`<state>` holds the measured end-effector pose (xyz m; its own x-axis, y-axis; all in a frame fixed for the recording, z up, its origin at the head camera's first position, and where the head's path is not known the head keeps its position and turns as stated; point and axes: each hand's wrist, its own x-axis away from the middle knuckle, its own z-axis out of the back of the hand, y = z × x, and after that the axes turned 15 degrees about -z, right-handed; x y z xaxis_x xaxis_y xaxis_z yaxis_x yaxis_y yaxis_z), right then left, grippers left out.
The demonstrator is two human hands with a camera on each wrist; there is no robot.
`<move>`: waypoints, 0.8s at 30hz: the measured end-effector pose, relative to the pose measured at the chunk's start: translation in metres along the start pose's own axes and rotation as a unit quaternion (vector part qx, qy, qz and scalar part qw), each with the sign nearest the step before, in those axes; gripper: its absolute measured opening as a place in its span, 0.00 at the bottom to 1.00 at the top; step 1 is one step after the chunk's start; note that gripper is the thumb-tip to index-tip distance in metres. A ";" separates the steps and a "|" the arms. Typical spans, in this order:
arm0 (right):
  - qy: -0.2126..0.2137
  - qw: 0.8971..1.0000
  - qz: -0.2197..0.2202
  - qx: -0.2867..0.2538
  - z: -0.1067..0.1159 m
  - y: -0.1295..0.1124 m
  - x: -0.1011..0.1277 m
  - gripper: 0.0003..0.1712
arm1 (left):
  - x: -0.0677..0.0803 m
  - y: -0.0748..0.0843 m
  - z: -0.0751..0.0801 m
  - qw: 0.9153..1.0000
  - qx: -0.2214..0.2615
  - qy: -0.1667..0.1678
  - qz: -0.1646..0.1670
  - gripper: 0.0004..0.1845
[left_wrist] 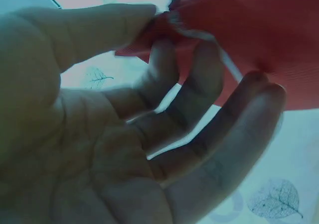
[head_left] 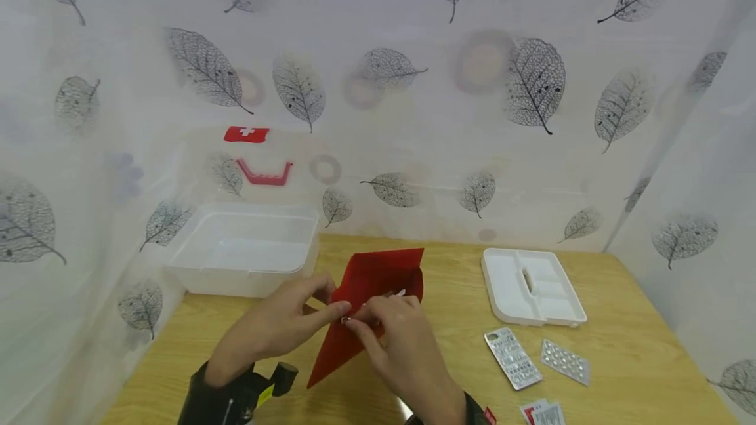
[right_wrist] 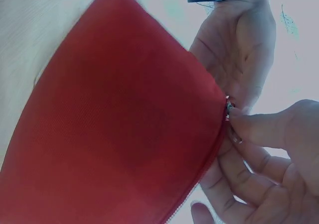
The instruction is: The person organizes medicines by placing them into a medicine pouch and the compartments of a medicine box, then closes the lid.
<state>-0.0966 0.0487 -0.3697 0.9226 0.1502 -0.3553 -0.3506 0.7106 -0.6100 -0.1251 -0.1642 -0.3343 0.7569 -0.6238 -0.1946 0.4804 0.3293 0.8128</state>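
Now, step: working the zipper (right_wrist: pixel 228 109) at the pouch (head_left: pixel 366 307) corner.
Left hand (head_left: pixel 283 326): grip pinching pouch.
Right hand (head_left: pixel 396 340): grip pinching zipper.
Next: a steady pull along the pouch's edge, likely.

A: Is there any text that can be read?

B: No words and no numbers. The only sign is a white cross on a red label (head_left: pixel 246 134), on the clear lid that stands up behind the white plastic box (head_left: pixel 245 248)

A: And the small packets (head_left: pixel 543 413), well to the right of this box at the near table edge?

B: They have red and white print, but it is too small to read. The blister packs (head_left: pixel 512 357) just beside them show no readable print either
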 end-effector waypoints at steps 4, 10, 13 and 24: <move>0.004 1.000 -0.019 0.005 0.002 0.003 -0.001 0.06 | -0.003 -0.001 -0.002 0.999 -0.012 -0.028 -0.037 0.16; 0.024 0.999 -0.026 0.004 0.002 0.008 0.000 0.09 | -0.007 -0.005 -0.006 0.995 -0.047 -0.049 -0.074 0.13; 0.032 0.999 -0.026 -0.010 0.004 0.011 -0.002 0.11 | -0.010 -0.006 -0.007 0.991 -0.056 -0.052 -0.107 0.10; 0.022 0.995 -0.096 -0.010 0.015 0.033 -0.016 0.14 | -0.004 -0.011 -0.006 0.982 -0.059 -0.062 -0.166 0.06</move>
<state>-0.1203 0.0801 -0.3741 0.9653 -0.0180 -0.2605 -0.1711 0.7101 -0.6830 -0.1305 -0.1613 -0.3452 0.4931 -0.7903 -0.3638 0.7457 0.1686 0.6446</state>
